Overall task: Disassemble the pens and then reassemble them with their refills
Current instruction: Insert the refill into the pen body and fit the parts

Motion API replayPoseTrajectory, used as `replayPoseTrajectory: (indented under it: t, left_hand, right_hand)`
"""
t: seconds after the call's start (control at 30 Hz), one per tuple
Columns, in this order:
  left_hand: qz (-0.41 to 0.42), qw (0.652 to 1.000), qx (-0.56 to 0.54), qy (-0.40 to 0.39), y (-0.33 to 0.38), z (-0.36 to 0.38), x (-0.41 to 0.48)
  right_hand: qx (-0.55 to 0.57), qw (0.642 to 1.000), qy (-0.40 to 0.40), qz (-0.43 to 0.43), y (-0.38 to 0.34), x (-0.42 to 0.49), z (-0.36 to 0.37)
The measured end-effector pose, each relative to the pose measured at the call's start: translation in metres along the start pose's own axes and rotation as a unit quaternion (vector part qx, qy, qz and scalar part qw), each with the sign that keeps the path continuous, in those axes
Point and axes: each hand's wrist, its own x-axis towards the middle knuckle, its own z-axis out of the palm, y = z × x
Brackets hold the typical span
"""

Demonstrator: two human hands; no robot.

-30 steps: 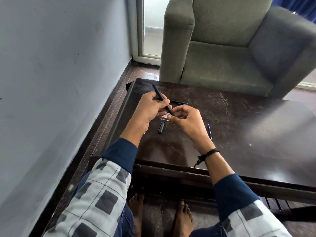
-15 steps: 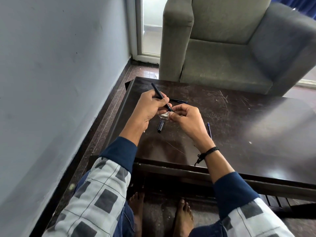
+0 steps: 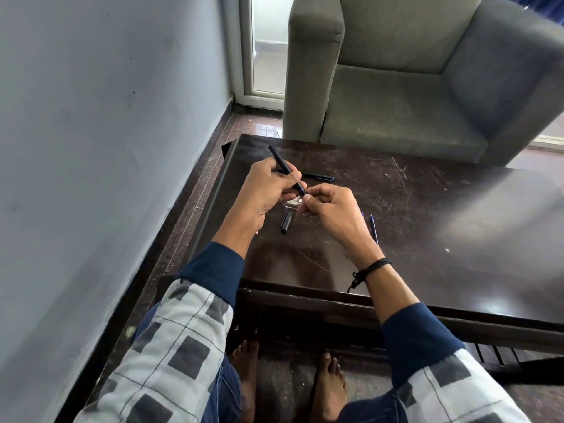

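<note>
A dark, scratched worktop [image 3: 427,227] stands beside a grey wall [image 3: 106,148], with a grey armchair [image 3: 396,102] beyond its far edge. Held above the worktop's near-left part is a slim black pen [image 3: 282,163]. It looks light, rigid and smooth, so it would likely spin or slide in a loose hold. It is best taken mid-barrel with one hand while the other works the end piece. Small threaded or push-fit parts like these probably want gentle, straight force rather than bending.

Its long axis runs diagonally, the far end pointing up and left away from the person and the near end pointing down and right. The left hand [image 3: 265,190] has its grip curled round the barrel's middle. The right hand [image 3: 332,215] pinches the pen's near end with its fingertips [image 3: 308,199]; what exactly sits between them is too small to tell.

Just below the hands a black cap [image 3: 286,222] lies on the worktop. A second pen [image 3: 317,177] rests behind them, and a thin blue refill [image 3: 373,228] lies to the right.
</note>
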Motion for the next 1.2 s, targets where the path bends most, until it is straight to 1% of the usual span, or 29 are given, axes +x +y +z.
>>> replayPoseTrajectory:
  t: [0.13, 0.27, 0.33, 0.5, 0.67, 0.93, 1.2]
  left_hand:
    - [0.002, 1.0, -0.002, 0.0, 0.0, 0.0003, 0.0]
    - [0.004, 1.0, -0.011, 0.002, -0.0011, 0.0007, 0.0006]
    - [0.005, 1.0, -0.015, 0.003, -0.0016, 0.0008, 0.0012]
    - [0.004, 1.0, -0.013, 0.002, -0.0031, 0.0015, 0.002]
    - [0.005, 1.0, -0.014, 0.004, -0.0022, 0.0001, 0.0018]
    - [0.006, 1.0, -0.017, 0.006, -0.0009, 0.0002, 0.0005]
    - [0.004, 1.0, -0.016, 0.006, -0.0008, -0.0006, 0.0004]
  right_hand:
    - [0.003, 1.0, 0.001, -0.003, -0.0017, -0.0017, -0.0015]
    - [-0.046, 0.999, 0.022, -0.019, -0.0018, -0.0023, -0.0032]
    - [-0.05, 0.998, 0.032, -0.023, -0.0015, -0.0025, -0.0039]
    - [-0.037, 0.998, 0.038, -0.016, -0.0032, -0.0027, -0.0045]
    - [-0.016, 1.0, 0.012, -0.008, -0.0031, -0.0035, -0.0036]
    - [-0.042, 0.998, 0.045, -0.015, -0.0026, -0.0042, -0.0042]
    - [-0.025, 0.999, 0.033, -0.009, -0.0033, -0.0034, -0.0026]
